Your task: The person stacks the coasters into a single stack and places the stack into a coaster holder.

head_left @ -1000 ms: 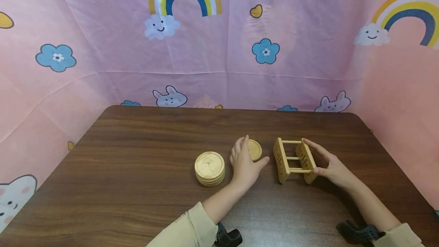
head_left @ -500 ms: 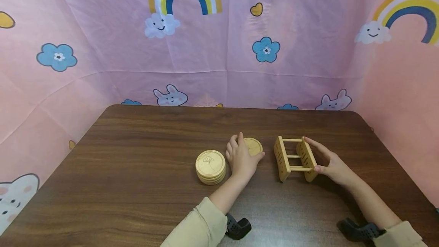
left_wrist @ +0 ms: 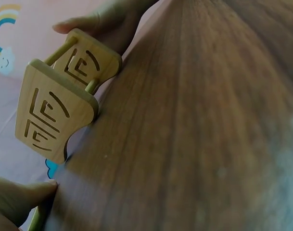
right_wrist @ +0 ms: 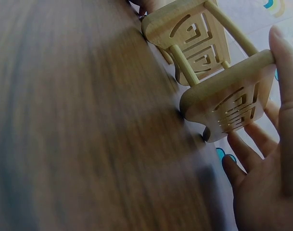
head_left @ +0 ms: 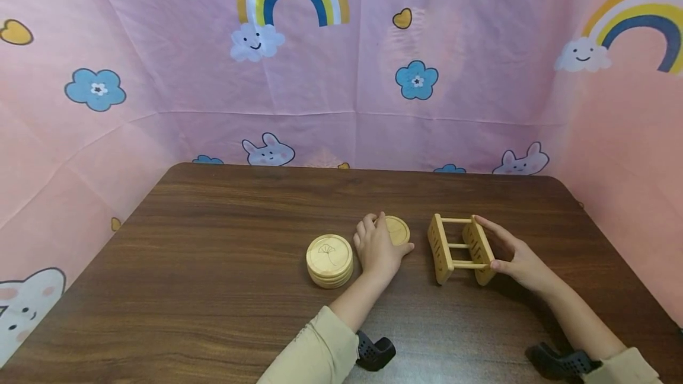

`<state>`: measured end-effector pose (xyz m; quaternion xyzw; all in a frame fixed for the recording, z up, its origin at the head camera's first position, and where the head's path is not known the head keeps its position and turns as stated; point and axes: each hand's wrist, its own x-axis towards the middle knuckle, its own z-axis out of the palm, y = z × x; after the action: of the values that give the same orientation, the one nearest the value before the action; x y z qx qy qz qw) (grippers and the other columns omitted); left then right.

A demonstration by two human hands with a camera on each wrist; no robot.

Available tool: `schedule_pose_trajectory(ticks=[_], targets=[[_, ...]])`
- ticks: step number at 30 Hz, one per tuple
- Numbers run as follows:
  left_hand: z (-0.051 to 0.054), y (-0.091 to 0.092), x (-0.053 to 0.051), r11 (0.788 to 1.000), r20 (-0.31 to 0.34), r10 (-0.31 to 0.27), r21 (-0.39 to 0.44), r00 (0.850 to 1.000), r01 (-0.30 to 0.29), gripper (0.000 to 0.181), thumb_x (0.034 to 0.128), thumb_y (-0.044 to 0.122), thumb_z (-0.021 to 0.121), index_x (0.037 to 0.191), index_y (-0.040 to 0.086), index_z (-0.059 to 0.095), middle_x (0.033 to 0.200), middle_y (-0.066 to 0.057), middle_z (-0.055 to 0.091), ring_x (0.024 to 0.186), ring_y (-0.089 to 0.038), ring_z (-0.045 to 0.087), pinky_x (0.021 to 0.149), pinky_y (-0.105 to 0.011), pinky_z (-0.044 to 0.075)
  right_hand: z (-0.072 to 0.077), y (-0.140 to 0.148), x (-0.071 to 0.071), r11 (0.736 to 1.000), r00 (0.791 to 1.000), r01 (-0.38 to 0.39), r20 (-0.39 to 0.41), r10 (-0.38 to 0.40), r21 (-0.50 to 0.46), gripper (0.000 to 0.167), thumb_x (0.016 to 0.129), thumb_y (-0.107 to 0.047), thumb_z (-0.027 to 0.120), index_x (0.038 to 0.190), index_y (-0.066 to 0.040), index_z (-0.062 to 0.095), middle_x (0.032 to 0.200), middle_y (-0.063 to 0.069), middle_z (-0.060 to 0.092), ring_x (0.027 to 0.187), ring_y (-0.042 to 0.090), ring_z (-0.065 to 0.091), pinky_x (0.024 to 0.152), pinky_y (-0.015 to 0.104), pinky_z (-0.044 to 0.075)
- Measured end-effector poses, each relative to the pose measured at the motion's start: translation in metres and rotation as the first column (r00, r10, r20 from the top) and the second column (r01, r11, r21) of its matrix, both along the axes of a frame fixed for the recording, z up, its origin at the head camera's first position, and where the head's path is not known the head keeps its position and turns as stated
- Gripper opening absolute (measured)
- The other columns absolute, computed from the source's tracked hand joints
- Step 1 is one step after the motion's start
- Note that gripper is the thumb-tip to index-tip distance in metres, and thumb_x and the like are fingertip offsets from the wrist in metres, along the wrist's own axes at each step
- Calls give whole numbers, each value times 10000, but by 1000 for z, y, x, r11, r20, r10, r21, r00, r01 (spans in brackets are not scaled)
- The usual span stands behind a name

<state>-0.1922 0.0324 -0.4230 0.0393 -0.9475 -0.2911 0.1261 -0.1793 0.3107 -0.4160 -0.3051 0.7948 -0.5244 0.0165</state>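
Note:
A round wooden coaster (head_left: 398,230) lies on the table, partly covered by my left hand (head_left: 377,249). That hand's thumb and fingers reach around the coaster's rim, and in the left wrist view the thumb (left_wrist: 33,192) touches its edge. To the right stands a wooden coaster rack (head_left: 440,248), two cut-out side panels joined by thin rods. My right hand (head_left: 520,261) holds the rack's right panel between thumb and fingers. In the right wrist view the fingers (right_wrist: 245,149) spread along that panel's outer face. Left of the left hand sits a stack of coasters (head_left: 329,259), the top one bearing a leaf drawing.
A dark brown wooden table (head_left: 187,289) carries everything. Behind it and at both sides hangs a pink and purple cloth (head_left: 320,88) with rainbows, flowers and rabbits. Each wrist wears a black band (head_left: 375,353).
My left hand has shifted slightly left and its thumb has drawn in toward the coaster. The right hand stays on the rack, and the coaster stack stands as before.

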Motion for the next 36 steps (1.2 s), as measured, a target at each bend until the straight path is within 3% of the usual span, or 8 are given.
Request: schedule_pose_trajectory(ticks=[11,21,28,36], targets=[[-1,-2,1,1000,-42,-21,9,999,22,873,655,463,850,1363,62,532,1265,-73,491,1174,-261,406,910,-396,325,0,-1,1,1000,1000,-10,4,10,-14,751,912,-307,661,1516,-92,269,1517,-48,307,1294,50,355,912,208,399],[1,0,0,992,-73,-52,112,996,60,874,632,409,883,1367,84,539,1264,-35,507,1139,-241,426,885,-400,346,1,0,0,999,999,-34,4,34,-26,756,916,-289,659,1516,-71,255,1520,-40,305,1298,47,353,924,196,389],[4,1,-1,976,-159,-70,191,985,100,854,588,329,913,1325,58,577,1203,-15,515,1075,-229,428,866,-405,343,-1,2,-2,1000,1000,-24,2,24,-12,767,908,-308,667,1519,-92,258,1523,-53,302,1308,54,343,935,184,370],[9,2,2,963,-201,-114,220,973,159,843,590,312,914,1316,42,580,1206,-14,513,1096,-221,422,895,-414,338,-1,0,0,999,999,-35,-4,35,-26,751,915,-282,661,1516,-78,261,1520,-48,311,1298,56,360,938,184,368]])
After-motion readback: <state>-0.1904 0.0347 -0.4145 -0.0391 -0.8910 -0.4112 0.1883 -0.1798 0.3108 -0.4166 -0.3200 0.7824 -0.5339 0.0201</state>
